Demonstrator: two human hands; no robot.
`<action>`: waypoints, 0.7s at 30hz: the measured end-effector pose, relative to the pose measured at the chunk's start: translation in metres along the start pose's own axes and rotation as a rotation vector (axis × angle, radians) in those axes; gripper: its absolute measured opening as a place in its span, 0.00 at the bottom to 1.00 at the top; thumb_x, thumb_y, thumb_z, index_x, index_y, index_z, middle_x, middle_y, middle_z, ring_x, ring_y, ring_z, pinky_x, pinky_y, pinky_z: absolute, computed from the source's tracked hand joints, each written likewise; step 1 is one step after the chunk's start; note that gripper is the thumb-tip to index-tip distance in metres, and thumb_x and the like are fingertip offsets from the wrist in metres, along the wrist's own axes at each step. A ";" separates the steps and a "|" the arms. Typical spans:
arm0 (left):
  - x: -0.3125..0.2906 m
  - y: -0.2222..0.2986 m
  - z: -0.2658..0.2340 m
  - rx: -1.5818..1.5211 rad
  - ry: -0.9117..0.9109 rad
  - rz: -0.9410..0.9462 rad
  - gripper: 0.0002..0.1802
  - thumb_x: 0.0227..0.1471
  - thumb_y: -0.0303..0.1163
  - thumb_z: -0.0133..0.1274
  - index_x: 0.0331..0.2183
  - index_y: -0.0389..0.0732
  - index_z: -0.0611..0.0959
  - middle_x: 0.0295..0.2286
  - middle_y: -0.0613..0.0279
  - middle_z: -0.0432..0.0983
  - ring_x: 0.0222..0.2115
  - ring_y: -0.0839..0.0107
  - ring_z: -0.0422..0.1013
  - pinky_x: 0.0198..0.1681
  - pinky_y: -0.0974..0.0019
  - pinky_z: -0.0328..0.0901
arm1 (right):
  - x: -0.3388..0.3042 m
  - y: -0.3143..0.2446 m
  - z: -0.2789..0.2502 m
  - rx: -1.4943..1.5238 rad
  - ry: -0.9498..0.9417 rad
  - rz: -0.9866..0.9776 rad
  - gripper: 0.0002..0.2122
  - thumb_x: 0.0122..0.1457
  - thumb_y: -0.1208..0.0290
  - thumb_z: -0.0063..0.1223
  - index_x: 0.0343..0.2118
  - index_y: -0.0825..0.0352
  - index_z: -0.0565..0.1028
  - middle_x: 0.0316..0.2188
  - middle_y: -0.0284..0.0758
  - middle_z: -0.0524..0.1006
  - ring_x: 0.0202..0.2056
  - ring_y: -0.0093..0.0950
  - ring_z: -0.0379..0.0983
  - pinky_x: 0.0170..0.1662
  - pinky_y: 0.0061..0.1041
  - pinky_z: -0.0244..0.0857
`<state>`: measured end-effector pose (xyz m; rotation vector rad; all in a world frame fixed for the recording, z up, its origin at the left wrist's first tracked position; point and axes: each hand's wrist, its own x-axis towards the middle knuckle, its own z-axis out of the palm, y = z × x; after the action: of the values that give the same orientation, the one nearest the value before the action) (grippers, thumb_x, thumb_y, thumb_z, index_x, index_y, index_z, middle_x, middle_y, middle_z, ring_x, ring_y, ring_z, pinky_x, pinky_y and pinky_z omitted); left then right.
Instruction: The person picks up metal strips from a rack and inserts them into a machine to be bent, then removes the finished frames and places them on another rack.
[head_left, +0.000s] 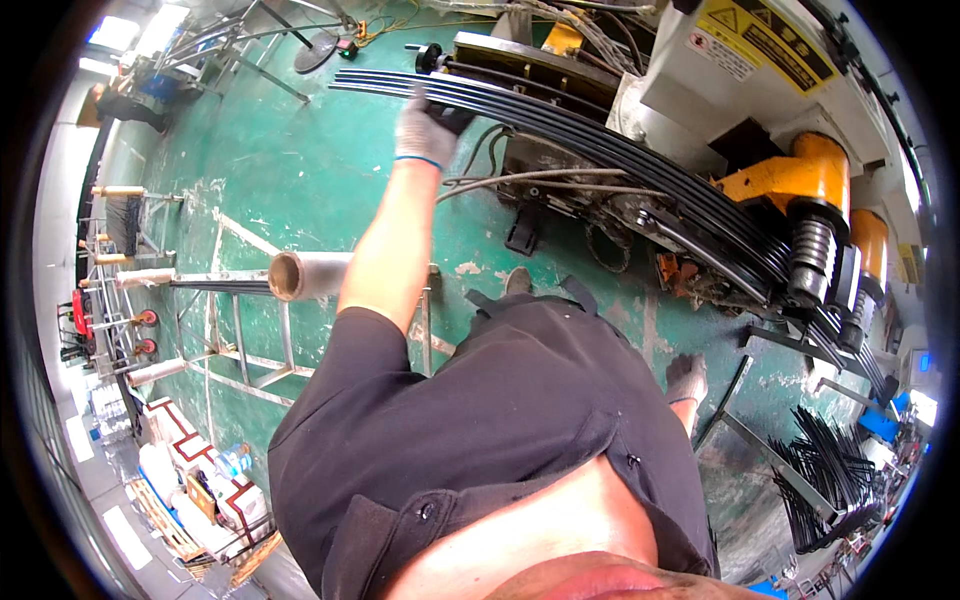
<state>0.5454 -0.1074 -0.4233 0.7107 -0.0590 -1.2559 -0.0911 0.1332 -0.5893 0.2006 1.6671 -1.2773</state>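
The step in hand appeared to be steadying a row of long black bars (620, 145) at the machine (725, 100); any further move called for an even grip, so that the bars stayed side by side and did not fan out. They ran along the near side of the machine, their right part passing beside its orange arm (800, 170), their left ends free beyond it.

The gloved left hand (432, 125) was at that left stretch, near the machine's left end. Its fingers looked closed on the bars, which lay across them, with the tips jutting out past the hand; the undersides of the fingers were hidden. The gloved right hand (687, 378) hung on the person's side of the machine, well apart from the bars, fingers loose and nothing visible in them.
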 end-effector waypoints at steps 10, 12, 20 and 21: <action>0.071 0.163 -0.076 0.309 0.156 0.232 0.28 0.70 0.55 0.37 0.51 0.38 0.73 0.50 0.49 0.74 0.49 0.46 0.73 0.55 0.36 0.69 | -0.024 0.059 -0.094 -0.241 0.272 0.136 0.10 0.67 0.63 0.51 0.44 0.62 0.77 0.46 0.38 0.79 0.46 0.38 0.77 0.49 0.39 0.68; 0.077 0.169 -0.081 0.354 0.113 0.212 0.26 0.71 0.53 0.38 0.48 0.39 0.76 0.45 0.51 0.78 0.45 0.48 0.76 0.50 0.38 0.73 | -0.022 0.061 -0.098 -0.239 0.238 0.133 0.09 0.67 0.64 0.52 0.43 0.62 0.77 0.46 0.37 0.79 0.45 0.37 0.77 0.48 0.38 0.69; 0.082 0.186 -0.112 0.745 0.052 0.119 0.25 0.71 0.48 0.40 0.55 0.39 0.74 0.55 0.54 0.72 0.53 0.47 0.72 0.54 0.37 0.71 | 0.033 0.031 -0.100 -0.024 0.083 0.058 0.06 0.64 0.66 0.57 0.37 0.61 0.78 0.43 0.35 0.80 0.41 0.33 0.77 0.43 0.34 0.70; 0.085 0.187 -0.110 0.710 0.057 0.068 0.26 0.71 0.50 0.38 0.55 0.39 0.74 0.56 0.53 0.71 0.55 0.46 0.70 0.57 0.35 0.68 | 0.046 0.027 -0.103 0.076 0.078 0.074 0.05 0.63 0.66 0.58 0.37 0.61 0.78 0.42 0.35 0.80 0.40 0.33 0.77 0.42 0.34 0.70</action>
<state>0.7777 -0.1082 -0.4416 1.3407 -0.4963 -1.1427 -0.1581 0.2093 -0.6462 0.3594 1.6627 -1.2919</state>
